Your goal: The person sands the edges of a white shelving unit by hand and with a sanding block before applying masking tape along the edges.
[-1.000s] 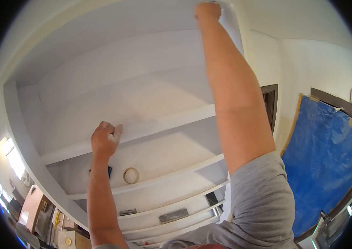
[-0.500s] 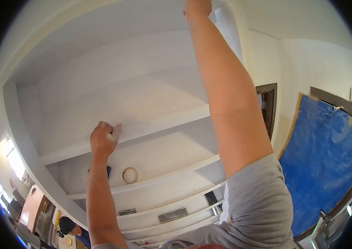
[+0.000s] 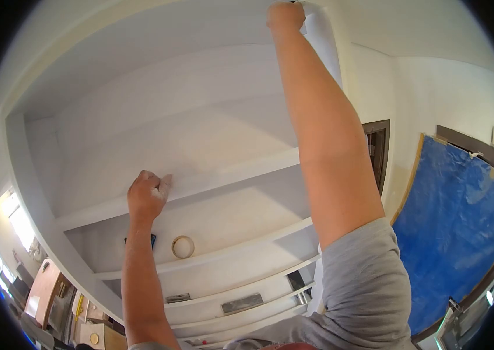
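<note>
My left hand (image 3: 146,195) is closed at the front edge of a white shelf (image 3: 229,175), its fingers curled and its thumb pale with white dust. Whether anything sits inside those fingers is hidden. High up, my right hand (image 3: 286,16) is closed in a fist near the top right corner of the white built-in shelf unit (image 3: 22,157). A sliver of something dark shows at its upper side, cut off by the frame edge. On the shelf below my left hand stands a roll of tape (image 3: 183,247), with a small dark object (image 3: 153,240) partly behind my forearm.
Lower shelves hold a grey flat rectangular piece (image 3: 242,303), a smaller one (image 3: 178,297) and a shiny cylinder (image 3: 303,298). A blue plastic sheet (image 3: 457,227) hangs over a doorway at right. At lower left are a wooden table (image 3: 43,291) and bright windows (image 3: 19,221).
My right hand has shifted slightly right and down in view, still closed. My left hand stays at the shelf edge. A person at lower left has dropped mostly out of view.
</note>
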A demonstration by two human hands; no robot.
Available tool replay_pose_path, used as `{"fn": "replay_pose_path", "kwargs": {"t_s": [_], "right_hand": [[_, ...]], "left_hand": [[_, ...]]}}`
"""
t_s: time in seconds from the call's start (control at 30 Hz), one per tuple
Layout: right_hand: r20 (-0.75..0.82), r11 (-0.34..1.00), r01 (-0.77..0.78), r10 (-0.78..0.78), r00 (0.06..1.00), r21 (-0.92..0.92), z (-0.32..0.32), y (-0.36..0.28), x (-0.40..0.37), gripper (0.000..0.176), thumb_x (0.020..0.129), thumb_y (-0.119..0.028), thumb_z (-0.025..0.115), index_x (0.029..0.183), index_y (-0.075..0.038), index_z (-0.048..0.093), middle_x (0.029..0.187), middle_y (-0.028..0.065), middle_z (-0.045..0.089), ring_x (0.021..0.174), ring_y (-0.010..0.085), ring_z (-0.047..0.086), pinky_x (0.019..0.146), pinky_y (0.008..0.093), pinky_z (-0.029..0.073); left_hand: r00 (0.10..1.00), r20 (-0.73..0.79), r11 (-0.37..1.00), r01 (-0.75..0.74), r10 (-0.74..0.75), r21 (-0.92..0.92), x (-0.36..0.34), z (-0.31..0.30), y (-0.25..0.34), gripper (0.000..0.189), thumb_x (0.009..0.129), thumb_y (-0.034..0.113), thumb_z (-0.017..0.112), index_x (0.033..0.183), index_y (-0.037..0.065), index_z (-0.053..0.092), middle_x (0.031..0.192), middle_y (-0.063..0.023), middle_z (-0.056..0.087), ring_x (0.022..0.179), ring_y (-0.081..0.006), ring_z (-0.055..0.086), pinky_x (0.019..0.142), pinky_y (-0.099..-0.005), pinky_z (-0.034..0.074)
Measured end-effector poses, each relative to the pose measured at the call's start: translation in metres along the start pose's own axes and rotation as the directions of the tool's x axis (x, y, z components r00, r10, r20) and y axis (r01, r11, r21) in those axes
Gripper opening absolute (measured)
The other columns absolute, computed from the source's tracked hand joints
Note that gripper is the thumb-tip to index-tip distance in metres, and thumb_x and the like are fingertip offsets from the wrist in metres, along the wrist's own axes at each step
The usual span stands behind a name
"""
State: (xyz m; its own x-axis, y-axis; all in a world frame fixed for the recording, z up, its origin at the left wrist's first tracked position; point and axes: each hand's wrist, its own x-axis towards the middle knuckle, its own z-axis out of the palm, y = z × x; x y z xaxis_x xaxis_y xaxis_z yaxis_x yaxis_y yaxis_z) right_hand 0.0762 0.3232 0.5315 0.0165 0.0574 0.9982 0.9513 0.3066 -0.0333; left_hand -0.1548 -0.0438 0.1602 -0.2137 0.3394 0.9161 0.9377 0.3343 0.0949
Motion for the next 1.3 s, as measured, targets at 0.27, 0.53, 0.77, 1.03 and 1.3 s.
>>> {"fn": "replay_pose_path", "kwargs": {"t_s": [0.27,0.53,0.77,1.03,1.3], "right_hand": [[-0.053,0.939,-0.127,0.151,0.987,0.32,0.023,-0.011,0.008,0.024,0.095,-0.016,0.054,0.096,-0.005,0.075,0.1,0.0107,0.077,0.096,0.0298,0.073,0.08,0.043,0.058],[-0.1,0.901,-0.234,0.287,0.953,0.364,0.015,-0.014,0.005,0.021,0.094,-0.017,0.057,0.094,-0.006,0.075,0.102,0.0124,0.076,0.099,0.0325,0.072,0.079,0.0385,0.058],[0.017,0.995,-0.029,0.027,0.999,0.092,-0.015,0.013,-0.007,0.027,0.094,-0.018,0.056,0.104,-0.006,0.079,0.109,0.0106,0.077,0.103,0.027,0.071,0.087,0.0407,0.054],[-0.007,0.986,-0.113,0.115,0.993,0.125,0.009,0.021,-0.003,0.024,0.093,-0.019,0.059,0.098,-0.008,0.08,0.108,0.0113,0.077,0.103,0.0269,0.071,0.088,0.0394,0.053],[0.07,0.997,-0.034,0.029,0.997,0.073,-0.006,0.03,-0.01,0.023,0.091,-0.022,0.062,0.103,-0.012,0.08,0.111,0.0094,0.077,0.108,0.025,0.07,0.096,0.0416,0.049]], "left_hand": [[1.0,0.005,1.0,0.018,-0.018,-0.009,0.001,0.0,0.002,0.034,0.09,0.031,0.077,0.072,0.003,0.073,0.09,-0.0073,0.068,0.08,-0.0293,0.066,0.072,-0.0419,0.053],[0.999,0.028,1.0,0.016,-0.016,0.005,0.001,-0.001,0.001,0.037,0.093,0.034,0.074,0.077,0.001,0.072,0.094,-0.0096,0.068,0.082,-0.0321,0.065,0.075,-0.0411,0.053],[1.0,0.017,1.0,0.017,-0.017,-0.003,0.002,0.001,-0.001,0.035,0.091,0.032,0.075,0.072,0.003,0.073,0.091,-0.0071,0.068,0.08,-0.0295,0.065,0.072,-0.0425,0.053],[0.998,0.051,0.999,0.036,-0.037,0.015,0.002,-0.003,0.004,0.037,0.094,0.034,0.074,0.076,0.001,0.073,0.092,-0.0087,0.067,0.08,-0.0303,0.065,0.073,-0.0409,0.052],[1.0,0.005,1.0,-0.001,0.001,-0.004,0.003,-0.002,0.001,0.035,0.091,0.031,0.075,0.072,0.002,0.072,0.089,-0.0084,0.067,0.077,-0.0294,0.064,0.07,-0.0413,0.052]]}}
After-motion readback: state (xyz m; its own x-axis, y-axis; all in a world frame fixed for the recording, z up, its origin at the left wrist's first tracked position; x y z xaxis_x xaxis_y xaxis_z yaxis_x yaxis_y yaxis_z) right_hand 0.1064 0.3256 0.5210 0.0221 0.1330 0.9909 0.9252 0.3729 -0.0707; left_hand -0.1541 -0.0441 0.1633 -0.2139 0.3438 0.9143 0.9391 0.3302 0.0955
